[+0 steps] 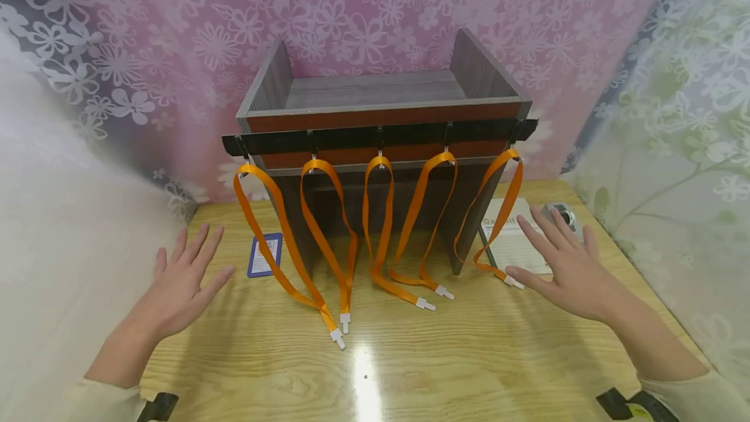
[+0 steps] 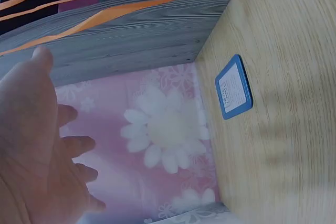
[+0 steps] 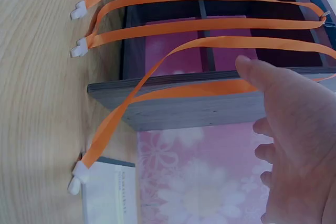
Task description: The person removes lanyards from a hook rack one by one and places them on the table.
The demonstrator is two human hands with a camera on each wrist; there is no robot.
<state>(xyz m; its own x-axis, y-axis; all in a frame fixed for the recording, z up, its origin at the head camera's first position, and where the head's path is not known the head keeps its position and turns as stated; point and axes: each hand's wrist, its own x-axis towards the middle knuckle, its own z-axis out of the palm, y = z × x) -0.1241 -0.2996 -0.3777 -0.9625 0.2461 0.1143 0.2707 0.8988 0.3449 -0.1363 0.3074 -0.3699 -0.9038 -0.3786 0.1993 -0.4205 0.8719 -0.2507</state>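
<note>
Cream sleeves (image 1: 694,401), black wrist bands (image 1: 613,403), apparently

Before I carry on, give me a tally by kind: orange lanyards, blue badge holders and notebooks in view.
Orange lanyards: 5
Blue badge holder: 1
Notebook: 1
Total: 7

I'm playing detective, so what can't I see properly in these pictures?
- Blue badge, head and left wrist views: smallest print too small and blurred.
- Grey gadget, head view: partly behind the right hand.
- White book, right wrist view: bottom edge cuts it off.
- Orange lanyards, left wrist view: left edge cuts them.
</note>
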